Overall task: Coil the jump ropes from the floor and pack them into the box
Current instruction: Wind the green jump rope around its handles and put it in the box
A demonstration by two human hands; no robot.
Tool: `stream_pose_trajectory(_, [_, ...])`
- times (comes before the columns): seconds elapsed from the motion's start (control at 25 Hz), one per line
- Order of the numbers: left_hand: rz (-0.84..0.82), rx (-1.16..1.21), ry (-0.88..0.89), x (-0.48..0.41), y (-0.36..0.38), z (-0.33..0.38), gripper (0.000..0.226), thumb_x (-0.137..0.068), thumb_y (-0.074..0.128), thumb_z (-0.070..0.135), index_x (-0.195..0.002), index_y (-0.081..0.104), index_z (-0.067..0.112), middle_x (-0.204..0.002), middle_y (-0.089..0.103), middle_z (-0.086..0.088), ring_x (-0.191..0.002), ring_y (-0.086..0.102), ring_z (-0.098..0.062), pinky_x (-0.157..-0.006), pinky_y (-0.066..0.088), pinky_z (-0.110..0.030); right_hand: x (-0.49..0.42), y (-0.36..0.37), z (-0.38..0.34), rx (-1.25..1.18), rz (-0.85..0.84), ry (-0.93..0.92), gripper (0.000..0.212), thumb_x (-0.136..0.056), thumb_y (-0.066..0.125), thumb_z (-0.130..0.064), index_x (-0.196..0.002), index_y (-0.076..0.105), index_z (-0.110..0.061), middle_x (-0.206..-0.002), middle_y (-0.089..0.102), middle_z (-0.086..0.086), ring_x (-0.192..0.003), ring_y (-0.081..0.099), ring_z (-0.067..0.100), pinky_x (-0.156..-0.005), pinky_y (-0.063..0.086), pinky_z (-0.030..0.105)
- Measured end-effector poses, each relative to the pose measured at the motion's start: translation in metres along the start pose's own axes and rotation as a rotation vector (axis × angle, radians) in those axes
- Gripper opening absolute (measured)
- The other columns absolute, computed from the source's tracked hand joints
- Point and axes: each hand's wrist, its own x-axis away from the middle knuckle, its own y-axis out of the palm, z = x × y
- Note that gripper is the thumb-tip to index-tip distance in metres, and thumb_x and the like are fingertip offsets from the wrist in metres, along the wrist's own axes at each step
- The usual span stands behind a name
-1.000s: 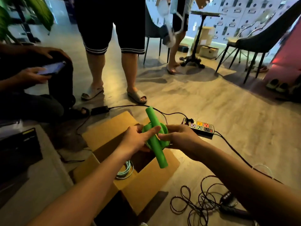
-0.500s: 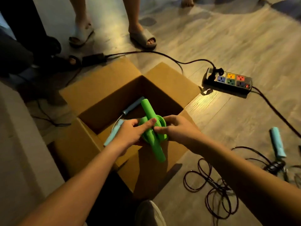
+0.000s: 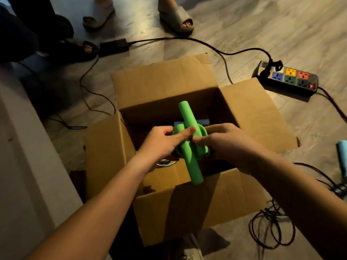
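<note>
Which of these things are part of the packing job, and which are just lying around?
Job: green jump rope in left hand and right hand; cardboard box; blue-handled rope on floor.
Lying about: power strip; black adapter; bystanders' sandals.

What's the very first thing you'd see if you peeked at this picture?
The bright green jump rope, coiled up with its handles sticking out, is held by the left hand and right hand over the open cardboard box in the middle. After that, you'd spot the power strip with colourful sockets on the floor at the upper right.
</note>
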Motion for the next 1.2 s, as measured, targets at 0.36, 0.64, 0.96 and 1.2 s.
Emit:
stream_pose_trajectory(0.36, [0.129,-0.079,-0.042,-0.101,0.033,-0.073,0.034,-0.078,0.081,0.036,-0.087,0.053,0.02,-0.094,0.068,-0.017,-0.089,0.07,-0.03,-0.058,0.059,-0.037,-0.117,0.015,0.059,-0.051,0.147,0.087,0.064,-0.084,0.08,-0.02,-0.14,0.053,-0.008,-0.118,0.07,0.015,-0.103,0.071,0.029,-0.081,0.057,0.039])
stream_pose_trajectory(0.64, [0.286,-0.443,0.063,-0.1,0.035,-0.082,0.037,-0.07,0.083,0.05,-0.077,0.06,0.022,-0.072,0.065,0.0,-0.069,0.063,-0.015,-0.054,0.053,-0.031,-0.124,0.022,0.057,0.392,0.258,-0.004,0.064,-0.086,0.078,-0.037,-0.14,0.057,-0.011,-0.139,0.061,0.007,-0.128,0.058,0.021,-0.101,0.045,0.028])
stream_pose_trajectory(0.96, [0.3,-0.66,-0.004,-0.095,0.028,-0.078,0.034,-0.078,0.074,0.053,-0.068,0.063,0.022,-0.068,0.062,0.002,-0.07,0.061,-0.015,-0.058,0.046,-0.031,-0.13,0.031,0.054,0.388,0.312,0.012,0.057,-0.079,0.085,-0.028,-0.129,0.065,-0.009,-0.127,0.067,0.009,-0.118,0.063,0.023,-0.09,0.051,0.03])
stream_pose_trajectory(1.2, [0.19,-0.576,-0.018,-0.071,0.019,-0.066,0.044,-0.08,0.074,0.051,-0.057,0.062,0.015,-0.06,0.06,-0.004,-0.059,0.057,-0.019,-0.055,0.04,-0.031,-0.095,0.02,0.035,0.635,0.218,-0.025,0.062,-0.088,0.074,-0.037,-0.139,0.051,-0.011,-0.132,0.06,0.012,-0.119,0.06,0.031,-0.097,0.052,0.041])
